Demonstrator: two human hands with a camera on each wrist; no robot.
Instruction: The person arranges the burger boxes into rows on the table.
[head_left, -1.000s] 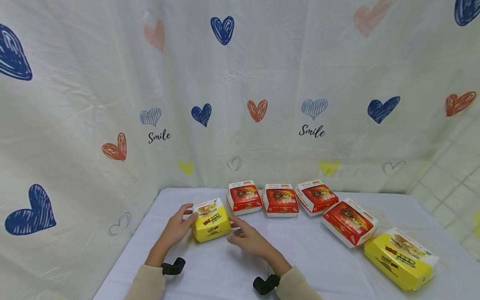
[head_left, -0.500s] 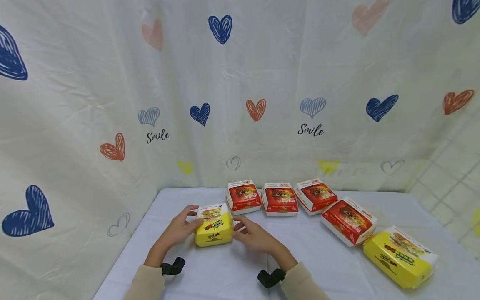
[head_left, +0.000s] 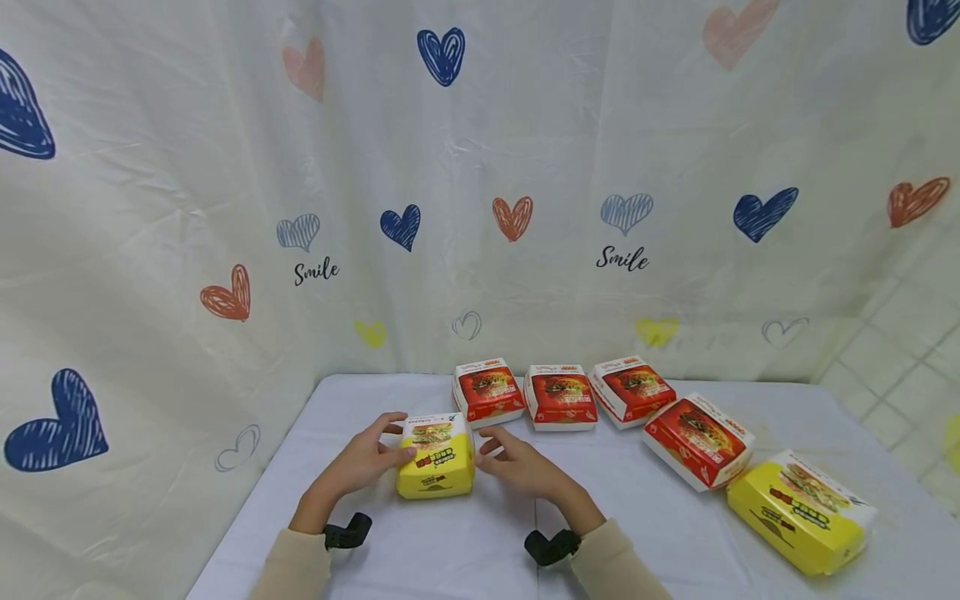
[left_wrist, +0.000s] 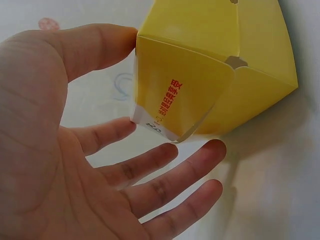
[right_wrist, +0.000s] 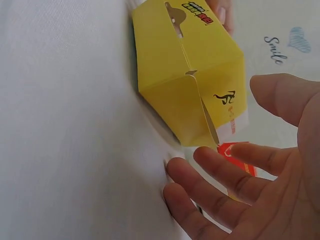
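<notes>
A yellow burger box (head_left: 437,467) with a white-and-burger printed top sits on the table, between the hands. My left hand (head_left: 362,457) is at its left side. In the left wrist view the thumb touches one edge of the box (left_wrist: 182,80) and the index fingertip meets another corner, while the other fingers spread below. My right hand (head_left: 527,468) is beside the box's right side. In the right wrist view its thumb stands apart from the box (right_wrist: 195,75), and its loosely bent fingertips come right up to the lower corner.
Three red burger boxes, the left one (head_left: 489,393), the middle one (head_left: 561,398) and the right one (head_left: 632,392), stand along the back of the white-covered table (head_left: 480,558). Another red box (head_left: 699,442) and a second yellow box (head_left: 801,512) lie angled to the right. A heart-printed curtain (head_left: 525,150) hangs behind.
The yellow burger box has moved right and slightly nearer, turning straighter to face me. Both hands have shifted right along with it. The other boxes stay put.
</notes>
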